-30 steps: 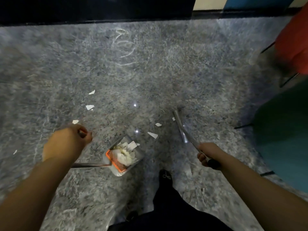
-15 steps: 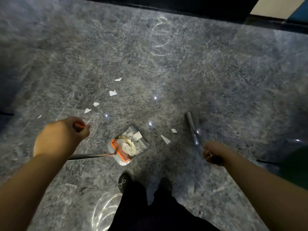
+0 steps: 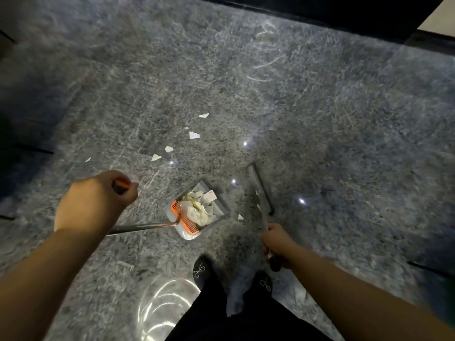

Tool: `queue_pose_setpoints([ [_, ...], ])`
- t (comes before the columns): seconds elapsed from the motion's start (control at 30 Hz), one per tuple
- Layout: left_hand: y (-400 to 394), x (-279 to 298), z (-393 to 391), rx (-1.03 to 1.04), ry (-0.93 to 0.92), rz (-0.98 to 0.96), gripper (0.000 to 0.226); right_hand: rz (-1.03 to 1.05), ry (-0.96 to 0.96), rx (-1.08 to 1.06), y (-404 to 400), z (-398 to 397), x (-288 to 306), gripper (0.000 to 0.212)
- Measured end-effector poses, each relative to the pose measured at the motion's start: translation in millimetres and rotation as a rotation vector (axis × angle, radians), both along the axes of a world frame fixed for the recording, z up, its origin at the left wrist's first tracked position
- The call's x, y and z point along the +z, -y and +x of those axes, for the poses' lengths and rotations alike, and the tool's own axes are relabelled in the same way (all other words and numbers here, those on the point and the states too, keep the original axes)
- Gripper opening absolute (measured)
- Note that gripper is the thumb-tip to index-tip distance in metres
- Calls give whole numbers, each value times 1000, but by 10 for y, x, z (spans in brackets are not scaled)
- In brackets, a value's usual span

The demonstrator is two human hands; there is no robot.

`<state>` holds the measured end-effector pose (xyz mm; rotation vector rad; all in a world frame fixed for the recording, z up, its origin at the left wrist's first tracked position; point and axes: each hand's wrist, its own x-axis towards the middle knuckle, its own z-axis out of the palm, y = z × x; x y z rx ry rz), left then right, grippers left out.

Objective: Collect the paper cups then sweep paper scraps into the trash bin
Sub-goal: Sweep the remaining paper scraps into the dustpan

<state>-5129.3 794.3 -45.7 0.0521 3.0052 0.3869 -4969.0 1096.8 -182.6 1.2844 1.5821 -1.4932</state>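
Your left hand (image 3: 94,200) grips the dustpan (image 3: 197,212) handle; your right hand (image 3: 277,242) grips the broom (image 3: 258,188). Its blurred head sits at the dustpan's three o'clock. Paper scraps (image 3: 194,135) lie at eleven.

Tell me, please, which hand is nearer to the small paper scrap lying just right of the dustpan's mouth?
Right. The right hand grips the broom handle just below that scrap; the left hand is far left, beyond the dustpan.

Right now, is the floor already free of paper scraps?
No: several white paper scraps lie on the floor beyond the dustpan.
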Motion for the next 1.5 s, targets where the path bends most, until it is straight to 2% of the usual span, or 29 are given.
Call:
queue_pose_setpoints([
  [0.27,458,-51,-75,-11,-16,-41,21,30,-72,158,549,-506,-184,34],
  [0.4,616,-88,-67,-29,-24,-35,19,16,-143,95,567,-536,-138,27],
  [0.57,658,-128,-126,-70,11,-36,15,48,-157,54,431,-410,30,35],
  [0.73,573,-203,-188,-105,26,-34,16,32,-129,-4,382,-320,165,12],
  [0.83,545,-255,-198,-86,26,-43,17,53,-75,-23,424,-248,117,19],
  [1.03,619,-270,-268,-58,46,-1,16,19,-12,-115,937,-162,-22,20],
  [1.1,677,-252,-306,-41,40,-1,14,9,-1,-138,1102,-206,-84,14],
  [1.23,824,-227,-386,-14,61,9,17,-5,-46,-157,1288,-406,-173,23],
  [1.5,1061,-188,-506,24,-5,-25,17,-61,-88,-84,1508,-1097,-248,22],
])
